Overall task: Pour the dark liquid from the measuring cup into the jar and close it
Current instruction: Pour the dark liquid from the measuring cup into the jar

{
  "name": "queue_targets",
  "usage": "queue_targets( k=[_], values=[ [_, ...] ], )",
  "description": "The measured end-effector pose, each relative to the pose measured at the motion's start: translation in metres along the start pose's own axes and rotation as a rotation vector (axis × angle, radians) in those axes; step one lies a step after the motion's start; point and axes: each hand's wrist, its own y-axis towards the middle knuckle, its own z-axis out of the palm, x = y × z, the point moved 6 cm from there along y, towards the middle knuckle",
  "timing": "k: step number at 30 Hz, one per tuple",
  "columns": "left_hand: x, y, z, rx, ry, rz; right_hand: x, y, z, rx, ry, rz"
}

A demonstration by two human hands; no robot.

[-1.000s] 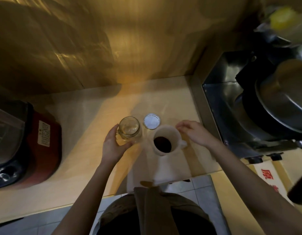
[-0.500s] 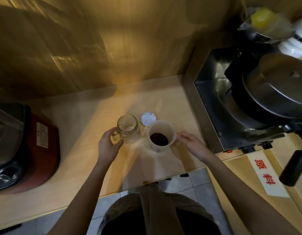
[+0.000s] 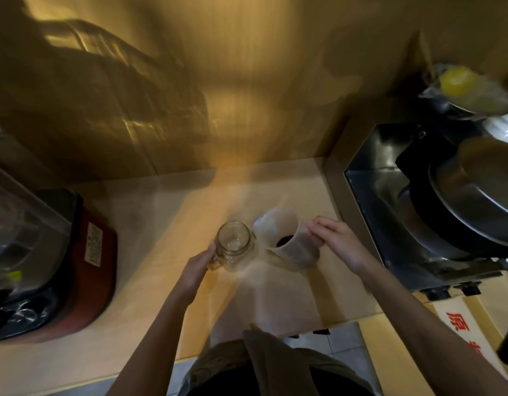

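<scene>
Head view: on a pale counter (image 3: pixel 161 224), the left hand (image 3: pixel 194 268) has its fingers curled round the handle of the open, empty jar (image 3: pixel 233 245), steadying it upright. Just right of it, the right hand (image 3: pixel 337 245) holds the cup (image 3: pixel 287 242), fingers wrapped round its far-right side, tipped left toward the jar with the dark liquid (image 3: pixel 285 240) pooled low. The lid (image 3: pixel 258 223) is barely seen behind the cup. Pouring well likely means setting the spout over the jar's mouth and tilting slowly, jar held firm.
</scene>
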Motion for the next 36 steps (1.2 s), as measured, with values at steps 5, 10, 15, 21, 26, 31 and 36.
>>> queue_targets(
  k=[5,10,15,21,26,31,36],
  values=[
    [-0.013,-0.006,0.005,-0.086,-0.016,0.125,0.031,0.013,0.002,0.064,-0.041,-0.085],
    [-0.021,-0.007,0.005,-0.156,-0.072,0.136,0.055,0.025,0.014,0.093,-0.189,-0.131],
    [-0.047,-0.014,0.005,-0.124,0.03,0.229,0.092,0.03,0.02,-0.014,-0.447,-0.338],
    [-0.073,-0.021,0.007,-0.135,0.091,0.313,0.143,0.035,0.023,-0.139,-0.774,-0.586],
    [-0.083,-0.023,0.006,-0.195,0.087,0.339,0.165,0.036,0.028,-0.141,-0.891,-0.697],
    [-0.089,-0.027,0.008,-0.206,0.071,0.334,0.176,0.035,0.032,-0.12,-0.963,-0.768],
    [-0.093,-0.029,0.01,-0.22,0.069,0.324,0.184,0.034,0.038,-0.127,-1.065,-0.786]
  ],
)
